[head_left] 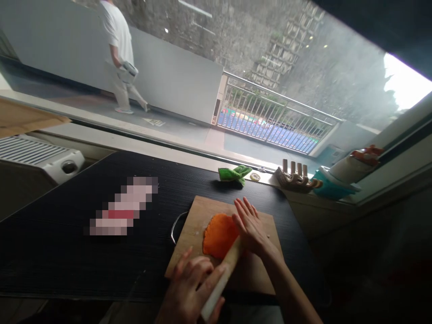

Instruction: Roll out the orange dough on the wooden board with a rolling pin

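Note:
A flattened round of orange dough [219, 234] lies on a wooden cutting board [259, 279]. Across its lower right edge runs a pale wooden rolling pin [224, 272], tilted from the bottom toward the upper right. My left hand [192, 288] is around the near end of the pin, with its fingers bent and partly over the board. At the far end, my right hand [251, 227] rests its palm over the pin with fingers stretched out flat, partly above the dough. The hand hides that end of the pin.
The board lies on a black table [67, 256] and has a metal handle [173, 227]. A green cloth [234, 174] is near the windowsill, beside a brown rack [293, 177] and a teal container [332, 184]. A pixelated patch covers something at left. Beyond the window walks a person [118, 49].

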`<state>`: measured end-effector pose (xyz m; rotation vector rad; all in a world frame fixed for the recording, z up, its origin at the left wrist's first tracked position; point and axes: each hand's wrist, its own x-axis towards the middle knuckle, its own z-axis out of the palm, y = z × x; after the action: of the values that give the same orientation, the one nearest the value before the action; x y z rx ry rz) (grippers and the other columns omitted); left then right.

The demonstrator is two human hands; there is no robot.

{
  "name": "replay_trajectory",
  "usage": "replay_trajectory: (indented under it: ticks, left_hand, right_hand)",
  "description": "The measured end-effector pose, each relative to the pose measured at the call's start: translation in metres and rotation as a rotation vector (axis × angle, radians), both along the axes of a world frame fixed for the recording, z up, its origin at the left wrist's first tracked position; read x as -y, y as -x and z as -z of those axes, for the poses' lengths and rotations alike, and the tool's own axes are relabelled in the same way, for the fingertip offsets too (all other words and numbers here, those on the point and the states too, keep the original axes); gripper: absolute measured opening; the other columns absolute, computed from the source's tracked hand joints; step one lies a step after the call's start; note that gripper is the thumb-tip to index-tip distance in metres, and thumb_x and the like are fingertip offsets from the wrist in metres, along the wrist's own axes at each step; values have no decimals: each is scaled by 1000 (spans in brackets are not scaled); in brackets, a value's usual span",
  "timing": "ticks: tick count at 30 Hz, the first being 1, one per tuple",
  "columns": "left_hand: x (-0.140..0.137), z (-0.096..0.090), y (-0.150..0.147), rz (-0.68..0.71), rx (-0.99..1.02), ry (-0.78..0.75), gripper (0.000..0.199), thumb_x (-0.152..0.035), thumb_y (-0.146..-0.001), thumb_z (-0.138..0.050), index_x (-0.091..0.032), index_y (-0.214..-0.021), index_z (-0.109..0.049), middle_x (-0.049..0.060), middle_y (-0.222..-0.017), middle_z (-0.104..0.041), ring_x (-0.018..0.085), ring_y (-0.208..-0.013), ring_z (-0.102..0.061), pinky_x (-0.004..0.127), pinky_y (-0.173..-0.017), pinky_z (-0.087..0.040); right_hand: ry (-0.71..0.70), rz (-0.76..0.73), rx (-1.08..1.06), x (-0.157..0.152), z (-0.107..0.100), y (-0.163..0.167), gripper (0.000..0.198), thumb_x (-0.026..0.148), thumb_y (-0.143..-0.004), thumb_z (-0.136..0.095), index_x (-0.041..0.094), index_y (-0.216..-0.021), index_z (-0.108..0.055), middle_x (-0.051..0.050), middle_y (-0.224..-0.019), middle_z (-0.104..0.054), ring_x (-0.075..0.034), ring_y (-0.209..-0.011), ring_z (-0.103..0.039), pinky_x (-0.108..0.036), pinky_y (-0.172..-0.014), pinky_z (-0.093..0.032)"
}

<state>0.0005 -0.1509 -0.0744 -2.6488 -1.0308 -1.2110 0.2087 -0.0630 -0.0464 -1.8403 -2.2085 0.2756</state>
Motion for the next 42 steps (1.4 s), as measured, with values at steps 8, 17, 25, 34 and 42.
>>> replay_trajectory:
  ticks: [8, 17, 25, 34, 42]
  left_hand:
    - [-5, 0, 6, -34, -46, -82, 41, -22, -79, -58, -17, -120, -55, 2, -85, -62, 16, -87, -60, 41, -101, -35]
    - [13, 49, -78, -100, 113, -122, 33, -24, -83, -52, -28, -116, -59, 7, -102, -59, 23, -104, -57, 52, -102, -33]
    - [10, 54, -66, -12, 119, -131, 33, -21, -86, -51, -29, -116, -60, 6, -105, -62, 19, -106, -57, 49, -109, -23]
    - [14, 42, -91, 2, 403, -230, 17, -22, -86, -53, -30, -91, -67, 0, -91, -62, 14, -95, -60, 43, -110, -26]
    - [15, 47, -82, 64, 347, -233, 18, -22, -87, -51, -30, -92, -66, -1, -97, -64, 14, -104, -58, 42, -111, -25]
  right_hand:
    - [-25, 115, -185, -44, -11, 20, 53, 44, -96, -19, 19, -138, -39, -3, -142, -40, -15, -134, -30, -31, -107, -28]
    - [-74, 483, -115, -13, 8, -32, 59, 42, -91, -29, 5, -137, -37, -18, -145, -32, -28, -137, -20, -49, -109, -17]
    - [-22, 393, -30, -29, 5, -1, 56, 39, -92, -29, 9, -139, -35, -13, -147, -29, -23, -138, -18, -39, -110, -16]
    - [6, 333, 51, -20, 8, -22, 50, 33, -90, -35, 16, -137, -39, -9, -147, -31, -22, -139, -13, -44, -111, -12]
    - [4, 221, 37, -35, 1, 11, 51, 33, -90, -36, 16, -138, -37, -8, -147, -32, -21, -138, -17, -37, -110, -20]
